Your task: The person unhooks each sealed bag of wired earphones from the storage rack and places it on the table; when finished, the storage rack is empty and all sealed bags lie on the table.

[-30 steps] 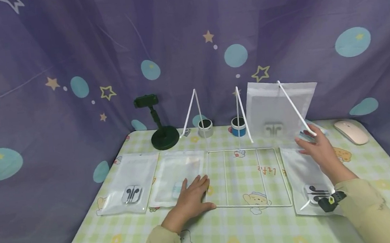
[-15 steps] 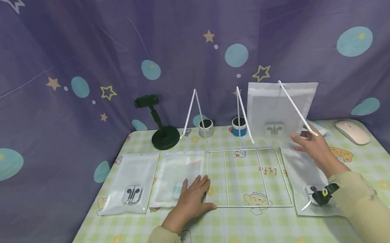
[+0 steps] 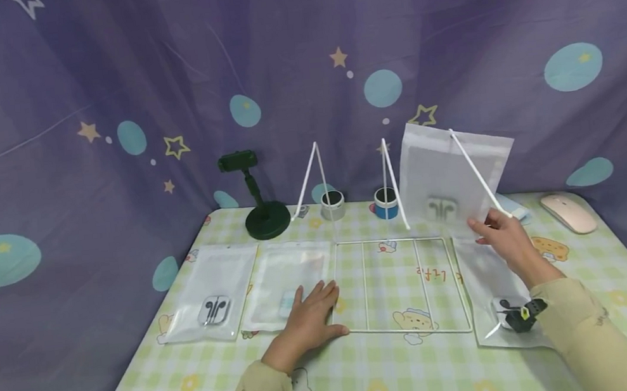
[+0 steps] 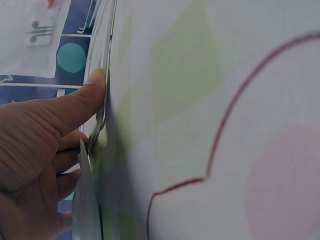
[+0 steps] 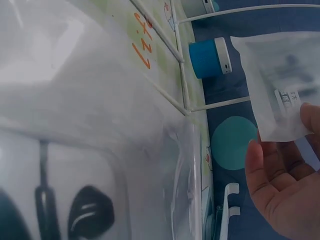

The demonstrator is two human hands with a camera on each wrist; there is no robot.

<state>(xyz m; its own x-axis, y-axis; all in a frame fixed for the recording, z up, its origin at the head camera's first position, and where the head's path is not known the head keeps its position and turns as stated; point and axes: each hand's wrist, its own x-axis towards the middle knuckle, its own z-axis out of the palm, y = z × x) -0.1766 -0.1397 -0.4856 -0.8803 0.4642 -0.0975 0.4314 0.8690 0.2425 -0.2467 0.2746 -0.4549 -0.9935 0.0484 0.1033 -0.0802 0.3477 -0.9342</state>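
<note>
A white wire rack has a grid base (image 3: pixel 408 331) flat on the table and upright prongs behind. On its right prong (image 3: pixel 474 169) hangs a frosted zip bag (image 3: pixel 438 157) with wired earphones inside, tilted with its left top corner higher. My right hand (image 3: pixel 509 248) pinches this bag's lower right part; in the right wrist view the thumb lies in front of the bag (image 5: pixel 270 90), fingers behind. My left hand (image 3: pixel 306 320) rests with extended fingers at the base's left edge, over a zip bag (image 3: pixel 293 271) with a pale blue item. In the left wrist view its thumb touches the wire.
At the left lies another earphone bag (image 3: pixel 208 283). One more earphone bag (image 3: pixel 484 286) lies under my right forearm. Behind stand a black phone stand (image 3: pixel 267 219), a grey cylinder (image 3: pixel 332 206) and a blue cylinder (image 3: pixel 386 206). A pink mouse (image 3: pixel 569 213) sits far right.
My right hand has moved slightly left and taken hold of the hanging bag's lower right part. The bag has tilted, its left top corner rising. My left hand stays in place.
</note>
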